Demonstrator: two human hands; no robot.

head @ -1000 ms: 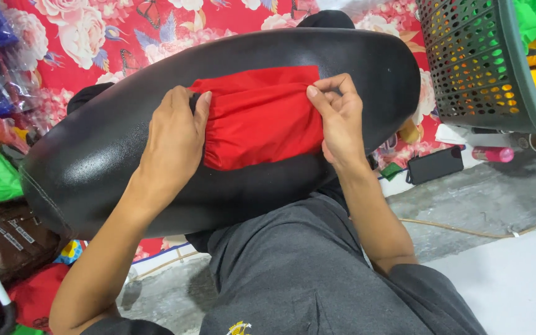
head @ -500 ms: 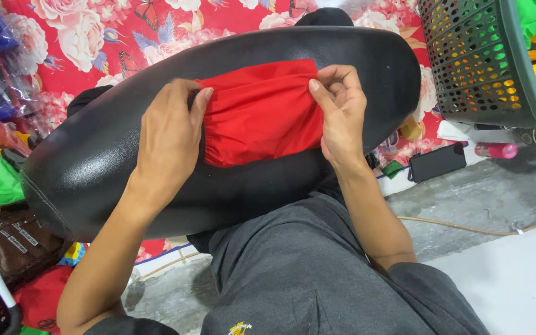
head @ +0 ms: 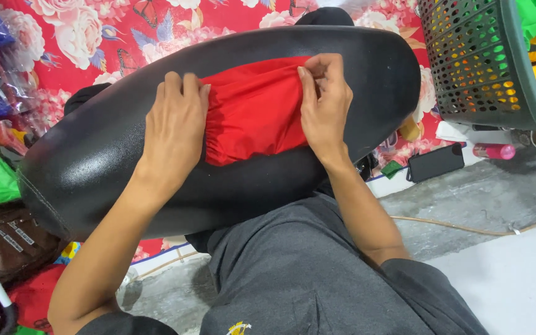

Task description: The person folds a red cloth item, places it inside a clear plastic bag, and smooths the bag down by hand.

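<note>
The far side of the black seat (head: pixel 125 155) curves out of view, and its 2 ends are hard to trace: one runs off toward the left edge, the other stops short of the green basket (head: pixel 466 68), itself cut off at the top and right. The red cloth (head: pixel 252 111) lies across the seat's middle, between the 2 hands. The left hand (head: pixel 172 127) lies flat on the seat, fingers (head: pixel 184 87) together and pressed on the cloth's gathered edge; its thumb is hidden. The right hand (head: pixel 325 102) has its fingers (head: pixel 311 74) curled and pinched on the cloth's other edge. Whether the cloth wraps under the seat cannot be told. Below the fingers are grey trousers (head: pixel 305 279) and a concrete floor (head: pixel 466 205); beyond them, a red flowered sheet (head: pixel 94 37). A black phone (head: pixel 435 162) lies on the floor.
</note>
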